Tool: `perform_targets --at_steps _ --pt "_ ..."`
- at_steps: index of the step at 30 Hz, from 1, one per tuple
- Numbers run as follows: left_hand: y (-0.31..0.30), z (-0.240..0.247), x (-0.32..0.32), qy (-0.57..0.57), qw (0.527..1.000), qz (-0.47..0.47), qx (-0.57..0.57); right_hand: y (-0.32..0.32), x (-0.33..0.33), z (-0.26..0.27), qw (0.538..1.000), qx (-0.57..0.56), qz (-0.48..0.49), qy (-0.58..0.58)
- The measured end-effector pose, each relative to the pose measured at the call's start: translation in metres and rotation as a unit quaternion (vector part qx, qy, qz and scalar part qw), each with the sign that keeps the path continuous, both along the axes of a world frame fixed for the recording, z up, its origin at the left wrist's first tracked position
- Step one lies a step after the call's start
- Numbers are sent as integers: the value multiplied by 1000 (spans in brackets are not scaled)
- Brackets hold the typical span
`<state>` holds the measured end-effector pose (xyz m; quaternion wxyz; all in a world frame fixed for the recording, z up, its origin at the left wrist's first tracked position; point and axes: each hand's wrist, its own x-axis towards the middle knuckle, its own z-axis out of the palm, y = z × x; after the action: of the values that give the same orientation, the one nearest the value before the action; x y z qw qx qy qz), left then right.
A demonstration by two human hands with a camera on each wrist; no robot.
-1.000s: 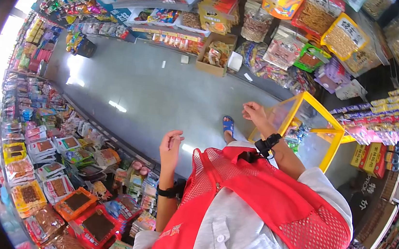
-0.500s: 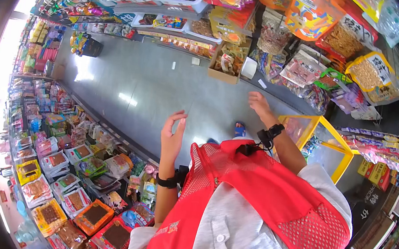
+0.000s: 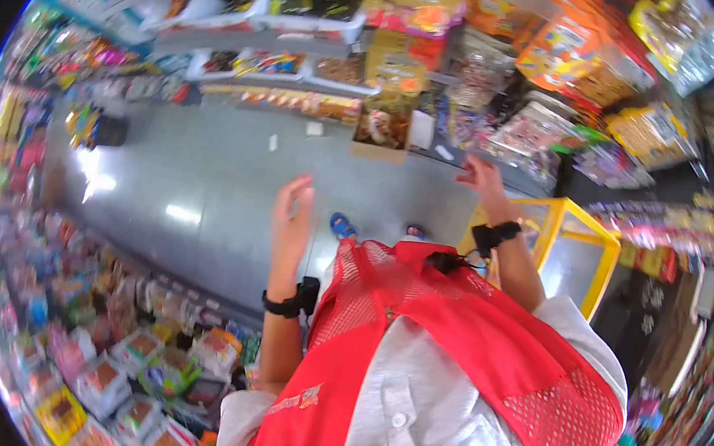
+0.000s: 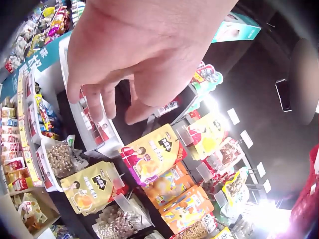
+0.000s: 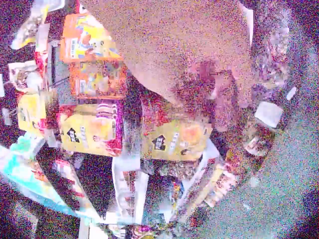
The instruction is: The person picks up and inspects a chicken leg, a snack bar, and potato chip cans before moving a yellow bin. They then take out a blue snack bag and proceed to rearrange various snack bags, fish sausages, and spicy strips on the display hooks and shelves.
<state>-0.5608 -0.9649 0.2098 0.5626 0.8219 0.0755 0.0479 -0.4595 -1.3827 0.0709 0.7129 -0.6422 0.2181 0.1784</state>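
Loosely, the bare left hand (image 3: 292, 214) hangs over a roomy stretch of glossy grey floor (image 3: 225, 153), fingers slightly apart; the bare right hand (image 3: 485, 184), fingers bent inward, spacing unclear, hovers near the yellow-framed, clear-panelled box (image 3: 590, 222) and black shelf edge (image 3: 567, 191).

Floor (image 3: 242, 159): grey and glossy, with a streak of reflected light (image 3: 183, 214).
Cardboard box (image 3: 379, 150): open-topped, at the foot of the shelves (image 3: 263, 42), packets (image 3: 380, 125) inside.
White object (image 3: 422, 130): just right of the cardboard box.
Dark bin (image 3: 111, 130): far left, colourful goods (image 3: 82, 126) against it.
White trays (image 3: 312, 27): side by side, holding dark packs.
Snack bags (image 3: 103, 384): lower left, blurred.
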Motion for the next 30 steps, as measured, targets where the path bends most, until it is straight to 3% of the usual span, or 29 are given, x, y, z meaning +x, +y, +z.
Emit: perform_targets --at_steps 2,3,5,7,10,13,16,18,20,23,26,29,30 --pt "43 -31 14 81 992 -59 -74 34 8 20 999 32 4 -10" --pt "46 -34 23 86 990 -76 -80 55 6 24 994 17 -1 -104" --pt "45 -23 35 57 991 -94 -71 76 -1 42 963 -125 13 -240" --pt "43 -18 46 31 991 -93 -92 87 -3 93 876 -365 52 -311" --pt "45 -24 66 64 977 -104 -177 62 -26 105 893 -400 68 -196" --pt "47 -36 85 95 964 -163 -189 31 -56 106 933 -349 80 -44" --pt "34 -11 108 65 958 -245 -131 22 -76 102 944 -325 -31 -38" --pt "5 21 102 -11 960 -263 -98 23 -79 99 920 -357 -79 -145" --pt "-7 16 107 -9 958 -261 -121 26 -78 106 863 -421 -86 -265" --pt "-10 0 118 -1 943 -320 -96 21 -77 117 923 -340 -93 -152" --pt "-27 2 123 5 949 -303 -91 11 -73 118 930 -309 -115 -166" --pt "-38 11 124 4 963 -263 -65 -18 -51 75 909 -296 -99 -277" --pt "-41 10 127 11 966 -253 -61 -24 -38 72 921 -277 -84 -261"
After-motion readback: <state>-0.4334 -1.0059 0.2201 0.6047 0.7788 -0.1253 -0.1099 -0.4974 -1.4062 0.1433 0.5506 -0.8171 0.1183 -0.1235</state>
